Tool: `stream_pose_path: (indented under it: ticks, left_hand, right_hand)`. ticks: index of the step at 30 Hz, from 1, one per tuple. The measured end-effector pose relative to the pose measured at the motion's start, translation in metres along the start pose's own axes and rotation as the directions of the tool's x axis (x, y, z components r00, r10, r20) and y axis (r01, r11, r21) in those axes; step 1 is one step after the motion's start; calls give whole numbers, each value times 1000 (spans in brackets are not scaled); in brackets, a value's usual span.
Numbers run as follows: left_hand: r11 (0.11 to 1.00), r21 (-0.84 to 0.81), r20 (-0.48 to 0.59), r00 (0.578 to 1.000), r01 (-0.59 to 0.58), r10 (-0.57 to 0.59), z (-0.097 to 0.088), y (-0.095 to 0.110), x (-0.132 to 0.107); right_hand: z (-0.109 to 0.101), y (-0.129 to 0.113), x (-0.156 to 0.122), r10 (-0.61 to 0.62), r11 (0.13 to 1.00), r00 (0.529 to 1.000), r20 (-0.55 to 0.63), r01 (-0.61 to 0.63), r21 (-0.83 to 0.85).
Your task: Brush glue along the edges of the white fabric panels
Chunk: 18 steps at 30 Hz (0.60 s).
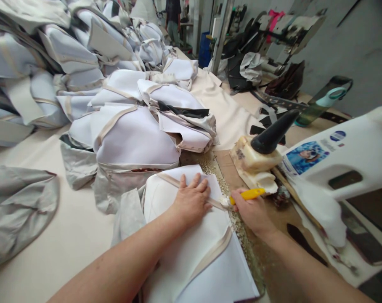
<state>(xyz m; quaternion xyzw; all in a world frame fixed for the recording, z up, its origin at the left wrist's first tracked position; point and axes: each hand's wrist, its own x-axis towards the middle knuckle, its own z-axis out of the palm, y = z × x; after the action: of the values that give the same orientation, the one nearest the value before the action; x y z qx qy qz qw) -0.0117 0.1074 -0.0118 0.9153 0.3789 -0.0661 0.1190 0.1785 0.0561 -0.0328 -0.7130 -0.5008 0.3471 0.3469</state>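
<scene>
My left hand [192, 202] lies flat with fingers spread on a white sewn panel piece [175, 248] that has beige tape strips along its seams. In my right hand [250, 212] is a brush with a yellow handle [248, 194], gripped near its bristle end. The whitish bristles touch the panel's right edge, by the end of a tape strip. Under that edge runs a board [241, 235] crusted with dried glue. Grey lining cloth [128, 210] shows at the panel's left side.
Similar white pieces [137, 134] are heaped at the left and back. To the right stand a glue-crusted block with a black cone [274, 132], a large white jug [361, 147] and a bottle [320, 103]. A sewing machine [285, 33] and a person [173, 19] are farther back.
</scene>
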Motion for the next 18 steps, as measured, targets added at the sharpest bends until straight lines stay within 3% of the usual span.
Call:
stream_pose_path:
  ticks: [2,6,10,15,18]
  left_hand:
    - [1000,0,-7,1000,1,-1,1,1,0]
    - [1000,21,-6,1000,9,-9,2,2,1]
    - [999,35,7,1000,6,-7,2,2,2]
    - [999,33,7,1000,-4,4,3,2,4]
    - [999,39,-8,1000,-5,6,5,2,4]
  right_hand:
    - [-2,1,0,-13,1000,1000,-15,14,17]
    - [10,1,32,-45,990,994,-104,59,132]
    - [17,1,55,-35,987,997,-72,46,153]
    - [13,1,60,-83,991,991,-102,93,101]
    - [11,3,49,-108,991,993,-46,112,79]
